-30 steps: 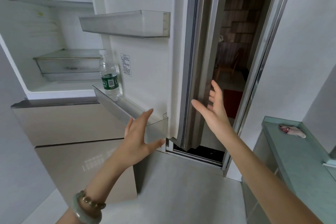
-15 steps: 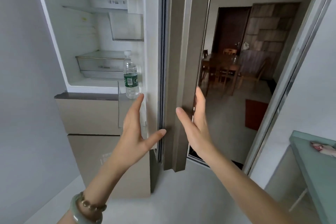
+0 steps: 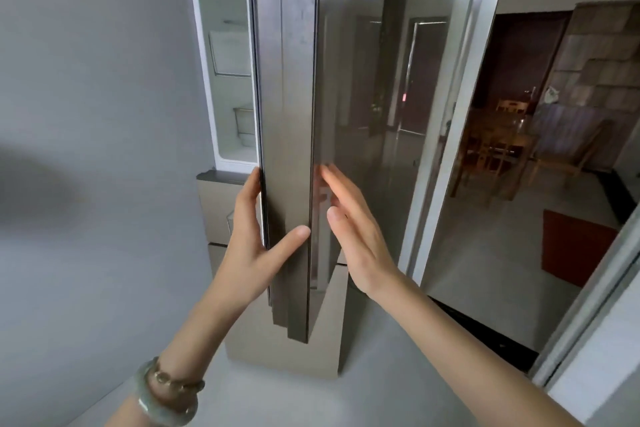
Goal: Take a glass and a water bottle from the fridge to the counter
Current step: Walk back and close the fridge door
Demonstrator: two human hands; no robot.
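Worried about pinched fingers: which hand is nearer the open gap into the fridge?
Left. The left hand lies on the inner side of the door, beside the gap; the right hand is flat against its outer face.

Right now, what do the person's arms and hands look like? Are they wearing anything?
Both arms are bare, no sleeves. The left grip and right grip wear no gloves, and no rings show. The left wrist has a pale green bangle and a thin bracelet of brown beads. The right wrist has nothing on it.
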